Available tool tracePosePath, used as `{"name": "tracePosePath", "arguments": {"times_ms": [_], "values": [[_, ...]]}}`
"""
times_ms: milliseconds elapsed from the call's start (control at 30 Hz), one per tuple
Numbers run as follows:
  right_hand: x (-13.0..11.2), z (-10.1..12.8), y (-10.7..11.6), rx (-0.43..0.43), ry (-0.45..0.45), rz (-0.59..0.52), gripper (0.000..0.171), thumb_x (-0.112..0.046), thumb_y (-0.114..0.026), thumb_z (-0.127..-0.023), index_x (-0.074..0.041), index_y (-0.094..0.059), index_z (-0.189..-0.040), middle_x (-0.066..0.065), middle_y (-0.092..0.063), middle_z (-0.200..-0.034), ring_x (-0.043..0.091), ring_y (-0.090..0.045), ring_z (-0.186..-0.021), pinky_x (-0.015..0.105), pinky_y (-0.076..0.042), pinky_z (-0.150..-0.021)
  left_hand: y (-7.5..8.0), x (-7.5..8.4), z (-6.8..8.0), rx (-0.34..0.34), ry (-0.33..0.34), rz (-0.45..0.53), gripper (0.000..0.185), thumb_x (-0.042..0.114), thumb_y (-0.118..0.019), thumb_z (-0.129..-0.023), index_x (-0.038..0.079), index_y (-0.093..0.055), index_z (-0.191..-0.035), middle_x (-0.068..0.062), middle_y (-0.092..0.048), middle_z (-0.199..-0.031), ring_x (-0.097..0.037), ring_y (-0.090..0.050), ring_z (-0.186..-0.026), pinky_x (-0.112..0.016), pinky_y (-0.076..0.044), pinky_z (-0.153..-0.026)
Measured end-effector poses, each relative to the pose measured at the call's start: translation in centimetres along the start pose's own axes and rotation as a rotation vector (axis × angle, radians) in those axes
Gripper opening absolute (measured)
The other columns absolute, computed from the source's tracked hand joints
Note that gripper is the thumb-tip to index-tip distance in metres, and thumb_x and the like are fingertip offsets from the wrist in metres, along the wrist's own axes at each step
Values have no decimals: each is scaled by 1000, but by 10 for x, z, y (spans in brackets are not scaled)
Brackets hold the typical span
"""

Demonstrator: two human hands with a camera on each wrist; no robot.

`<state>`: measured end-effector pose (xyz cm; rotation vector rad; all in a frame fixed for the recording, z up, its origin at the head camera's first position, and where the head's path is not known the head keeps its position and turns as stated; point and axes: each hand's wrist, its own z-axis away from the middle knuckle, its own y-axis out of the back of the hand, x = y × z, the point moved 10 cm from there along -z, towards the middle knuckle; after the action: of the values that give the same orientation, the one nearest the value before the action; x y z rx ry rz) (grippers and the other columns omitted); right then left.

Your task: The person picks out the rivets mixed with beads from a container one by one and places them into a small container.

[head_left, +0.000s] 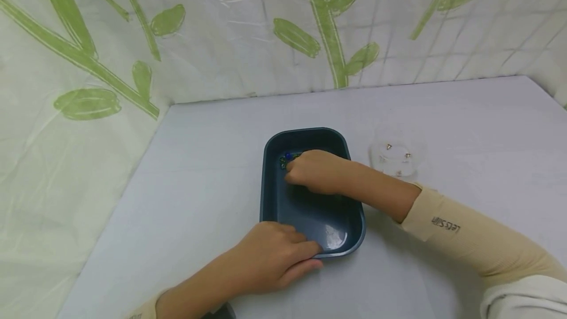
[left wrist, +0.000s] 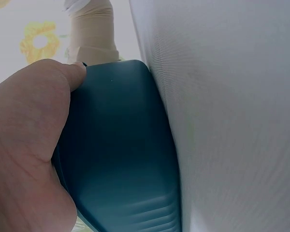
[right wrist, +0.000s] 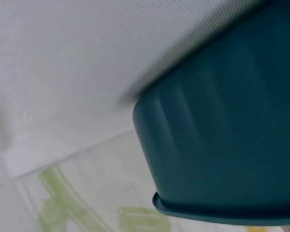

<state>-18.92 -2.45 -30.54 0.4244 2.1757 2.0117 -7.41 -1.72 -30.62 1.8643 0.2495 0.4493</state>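
Note:
A dark teal plastic bin point(head_left: 269, 196) stands on the white table. My left hand point(head_left: 279, 257) grips its near rim, with the thumb outside the wall and the fingers over the edge; in the left wrist view the thumb lies along the outer wall point(left wrist: 121, 135). Inside the bin, toward its far end, my right hand point(head_left: 319, 171) reaches down with bent fingers. Small green and blue beads point(head_left: 283, 161) lie by its fingertips, which are hidden, so whether it pinches any cannot be told. The right wrist view shows only the bin's outside point(right wrist: 222, 130).
Right of the bin, behind the right forearm, is a clear shallow container point(head_left: 378, 156) with several small gold-coloured pieces point(head_left: 407, 155). A white sheet with green leaf and yellow flower prints point(head_left: 221, 53) hangs at the table's back and left. A dark object point(head_left: 223, 311) shows beneath the left wrist.

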Motion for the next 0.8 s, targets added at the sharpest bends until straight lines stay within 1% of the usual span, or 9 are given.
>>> {"name": "tracePosePath", "arguments": {"times_ms": [233, 400, 533, 700, 800], "values": [[6, 4, 14, -7, -45, -24, 27, 14, -67, -84, -12, -74, -88, -1, -60, -77, 10, -45, -58, 27, -44, -56, 0, 1, 0, 0, 1, 0, 23, 35, -54, -104, 21, -63, -88, 14, -46, -63, 0, -39, -57, -12, -27, -54], [9, 8, 19, -23, -61, -28, 25, 13, -69, -84, -11, -74, -89, -1, -60, -78, 10, -44, -57, 27, -43, -55, -3, -2, 0, -26, 21, 24, 24, 36, -53, -104, 21, -64, -89, 14, -46, -64, 0, -39, -57, -12, -27, -54], [10, 12, 22, -15, -62, -32, 24, 13, -69, -84, -10, -74, -89, -1, -59, -75, 10, -43, -56, 26, -42, -54, -5, -4, 0, -42, 34, 37, 25, 37, -52, -105, 20, -65, -91, 14, -47, -64, 0, -39, -58, -12, -27, -55], [11, 18, 27, 8, -68, -36, 23, 13, -69, -83, -9, -74, -88, -1, -57, -73, 11, -42, -56, 25, -40, -53, -3, -3, 1, -32, 28, 26, 25, 37, -52, -105, 21, -64, -90, 14, -46, -64, 0, -40, -58, -13, -28, -55], [12, 21, 30, 15, -74, -33, 23, 13, -70, -83, -9, -74, -88, 0, -59, -75, 11, -45, -56, 26, -43, -55, -2, -2, 0, -25, 22, 17, 25, 36, -52, -105, 21, -63, -89, 14, -45, -64, 0, -39, -57, -13, -28, -54]]}}
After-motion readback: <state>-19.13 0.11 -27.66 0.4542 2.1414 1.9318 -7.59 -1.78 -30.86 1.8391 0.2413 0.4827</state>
